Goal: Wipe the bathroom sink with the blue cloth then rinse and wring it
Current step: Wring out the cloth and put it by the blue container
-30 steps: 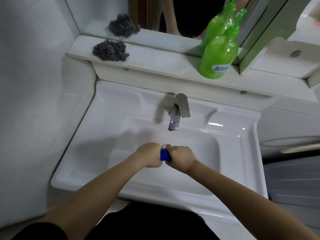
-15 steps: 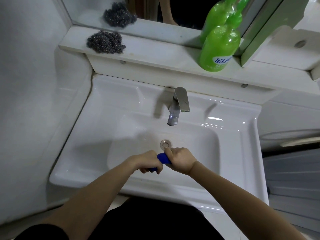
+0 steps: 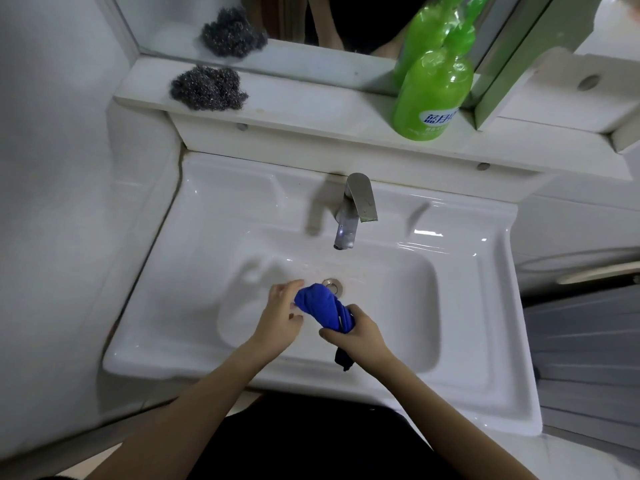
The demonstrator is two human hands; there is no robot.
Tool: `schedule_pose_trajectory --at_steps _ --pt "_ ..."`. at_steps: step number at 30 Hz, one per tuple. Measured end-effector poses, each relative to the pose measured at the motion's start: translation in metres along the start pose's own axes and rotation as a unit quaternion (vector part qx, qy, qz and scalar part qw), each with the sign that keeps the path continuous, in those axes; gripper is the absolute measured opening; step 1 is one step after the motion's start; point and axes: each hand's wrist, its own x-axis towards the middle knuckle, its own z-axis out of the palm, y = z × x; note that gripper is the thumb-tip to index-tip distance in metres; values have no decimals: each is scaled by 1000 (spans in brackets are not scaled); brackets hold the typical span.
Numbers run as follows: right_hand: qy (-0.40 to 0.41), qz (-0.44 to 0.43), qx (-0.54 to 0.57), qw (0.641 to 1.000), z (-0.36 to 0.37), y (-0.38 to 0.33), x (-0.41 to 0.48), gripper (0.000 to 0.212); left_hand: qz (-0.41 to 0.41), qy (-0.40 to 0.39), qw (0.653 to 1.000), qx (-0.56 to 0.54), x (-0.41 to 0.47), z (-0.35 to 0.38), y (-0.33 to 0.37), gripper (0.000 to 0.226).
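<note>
The blue cloth [image 3: 320, 304] is twisted into a thick roll over the basin of the white sink [image 3: 460, 306], just in front of the drain [image 3: 333, 284]. My right hand [image 3: 356, 336] grips its lower part, and a dark tail of cloth hangs below that fist. My left hand [image 3: 281, 311] is beside the cloth's upper end with its fingers spread and relaxed, touching it at most lightly. The tap [image 3: 353, 211] stands behind, and no water stream is visible.
A shelf [image 3: 311, 116] above the sink carries a steel wool pad [image 3: 207, 87] at the left and a green bottle [image 3: 433, 95] at the right, under a mirror. A white wall closes the left side; a grey surface lies right.
My left hand has let go of the cloth and opened. The cloth, earlier almost hidden between both fists, now shows as a loosening roll held by my right hand alone.
</note>
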Motion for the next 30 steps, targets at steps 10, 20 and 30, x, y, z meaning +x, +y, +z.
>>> schedule_pose_trajectory --at_steps 10,20,30 --pt "48 -132 111 984 -4 -43 -36 20 -128 -106 882 -440 2 -20 67 68" --pt "120 -84 203 968 5 -44 -45 25 -151 -93 868 -464 -7 -26 55 51" --pt "178 -88 -47 979 -15 -39 -34 17 -157 -71 875 -452 -10 -52 66 33"
